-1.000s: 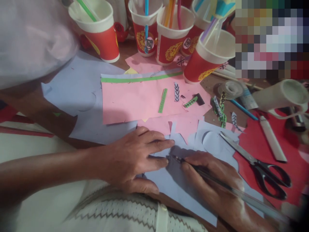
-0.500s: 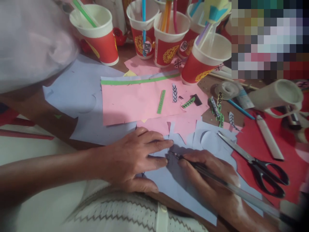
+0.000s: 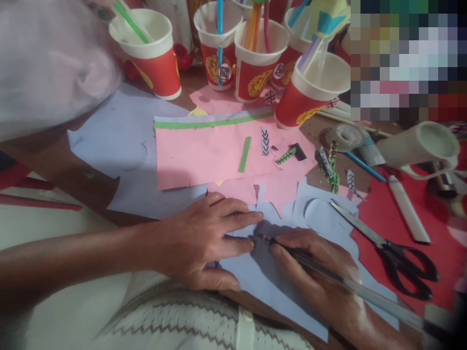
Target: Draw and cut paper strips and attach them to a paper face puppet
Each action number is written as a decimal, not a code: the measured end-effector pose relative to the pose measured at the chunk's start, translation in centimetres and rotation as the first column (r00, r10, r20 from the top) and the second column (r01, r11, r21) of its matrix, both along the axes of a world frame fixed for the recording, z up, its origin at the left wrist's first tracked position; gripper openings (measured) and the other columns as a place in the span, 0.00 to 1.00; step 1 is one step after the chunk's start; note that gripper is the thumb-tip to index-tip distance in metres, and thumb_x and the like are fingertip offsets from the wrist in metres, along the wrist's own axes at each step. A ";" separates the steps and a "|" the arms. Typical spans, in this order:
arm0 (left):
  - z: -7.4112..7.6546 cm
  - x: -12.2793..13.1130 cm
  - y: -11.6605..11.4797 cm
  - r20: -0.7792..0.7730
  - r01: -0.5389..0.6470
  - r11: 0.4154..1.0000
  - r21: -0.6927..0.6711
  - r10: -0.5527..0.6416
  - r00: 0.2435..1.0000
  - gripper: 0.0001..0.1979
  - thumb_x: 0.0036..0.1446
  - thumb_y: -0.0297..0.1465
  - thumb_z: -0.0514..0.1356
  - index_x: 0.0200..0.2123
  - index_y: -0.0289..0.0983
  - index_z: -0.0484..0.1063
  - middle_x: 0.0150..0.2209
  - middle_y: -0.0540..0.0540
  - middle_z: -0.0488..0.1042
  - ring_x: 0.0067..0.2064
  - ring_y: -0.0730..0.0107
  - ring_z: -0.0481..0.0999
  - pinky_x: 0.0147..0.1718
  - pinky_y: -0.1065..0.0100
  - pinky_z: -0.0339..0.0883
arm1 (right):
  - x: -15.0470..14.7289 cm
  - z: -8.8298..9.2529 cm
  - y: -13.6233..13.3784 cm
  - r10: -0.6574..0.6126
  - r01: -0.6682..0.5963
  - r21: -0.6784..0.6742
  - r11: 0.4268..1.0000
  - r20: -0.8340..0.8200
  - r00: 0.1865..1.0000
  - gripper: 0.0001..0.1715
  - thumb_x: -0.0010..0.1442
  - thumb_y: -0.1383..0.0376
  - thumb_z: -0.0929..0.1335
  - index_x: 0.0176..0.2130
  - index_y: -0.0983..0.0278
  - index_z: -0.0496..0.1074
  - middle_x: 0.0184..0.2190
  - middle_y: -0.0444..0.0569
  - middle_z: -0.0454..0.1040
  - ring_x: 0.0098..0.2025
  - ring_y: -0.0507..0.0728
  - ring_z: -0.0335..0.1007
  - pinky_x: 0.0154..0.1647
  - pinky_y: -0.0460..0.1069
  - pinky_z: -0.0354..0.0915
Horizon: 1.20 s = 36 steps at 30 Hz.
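My left hand (image 3: pixel 209 240) lies flat on a sheet of blue paper (image 3: pixel 280 284), its fingers spread and pointing right. In my right hand (image 3: pixel 319 272) is a pen (image 3: pixel 339 277) with a black grip and a clear barrel, pinched near its tip. The pen's tip rests at the paper just right of my left fingertips. A dark mark shows beside the tip, too small to make out. Above my hands lies pink paper (image 3: pixel 197 155) with a green strip along its top edge. Small patterned strips (image 3: pixel 265 142) and a plain-looking green strip (image 3: pixel 244 154) rest on it.
Several red and white paper cups (image 3: pixel 158 68) with straws stand at the back. To the right lie scissors (image 3: pixel 390 248), a white-handled cutter (image 3: pixel 408 209), red paper (image 3: pixel 448 262), a roll of tape (image 3: pixel 345 136) and a pale mug (image 3: pixel 419 148). A person's sleeve (image 3: pixel 54 68) fills the upper left.
The pen tip has shifted very slightly down and to the right by my left fingertips. My left hand stays pressed on the paper. The whole view has drifted a little.
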State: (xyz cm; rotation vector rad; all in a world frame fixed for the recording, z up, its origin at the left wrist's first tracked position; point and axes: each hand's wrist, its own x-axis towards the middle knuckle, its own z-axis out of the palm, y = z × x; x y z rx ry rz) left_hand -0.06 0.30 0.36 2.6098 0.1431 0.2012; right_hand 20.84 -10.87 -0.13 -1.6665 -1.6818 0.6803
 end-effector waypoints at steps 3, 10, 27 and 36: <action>0.0 0.0 0.0 0.009 -0.003 1.000 -0.002 0.003 1.000 0.25 0.58 0.47 0.51 0.49 0.35 0.70 0.60 0.35 0.61 0.56 0.47 0.59 0.48 0.49 0.53 | 0.1 0.0 0.1 -0.046 0.045 -0.015 0.999 -0.042 0.998 0.05 0.54 0.68 0.70 0.31 0.58 0.69 0.24 0.42 0.74 0.25 0.52 0.71 0.22 0.45 0.65; 0.0 0.0 0.0 -0.007 -0.016 1.000 -0.016 0.016 1.000 0.25 0.57 0.47 0.53 0.50 0.36 0.70 0.61 0.34 0.58 0.56 0.44 0.59 0.48 0.48 0.54 | 0.7 0.4 0.2 -0.182 0.161 -0.126 0.979 -0.176 0.967 0.02 0.56 0.64 0.68 0.33 0.58 0.69 0.19 0.41 0.73 0.20 0.53 0.72 0.14 0.43 0.63; 0.3 0.0 0.0 -0.003 -0.067 0.998 0.011 0.067 0.998 0.27 0.56 0.48 0.52 0.47 0.32 0.68 0.60 0.35 0.61 0.57 0.49 0.58 0.49 0.52 0.51 | 0.9 1.0 0.4 -0.226 0.155 -0.214 0.964 -0.365 0.903 0.05 0.58 0.65 0.67 0.37 0.59 0.72 0.28 0.45 0.78 0.28 0.54 0.76 0.25 0.43 0.71; 0.3 0.1 0.0 -0.018 -0.029 0.999 0.034 0.030 0.999 0.27 0.56 0.48 0.53 0.52 0.37 0.66 0.61 0.35 0.59 0.56 0.46 0.59 0.46 0.51 0.52 | 0.5 1.1 0.8 -0.259 0.227 -0.187 0.956 -0.172 0.950 0.03 0.54 0.64 0.68 0.29 0.61 0.70 0.18 0.43 0.75 0.20 0.54 0.73 0.15 0.43 0.66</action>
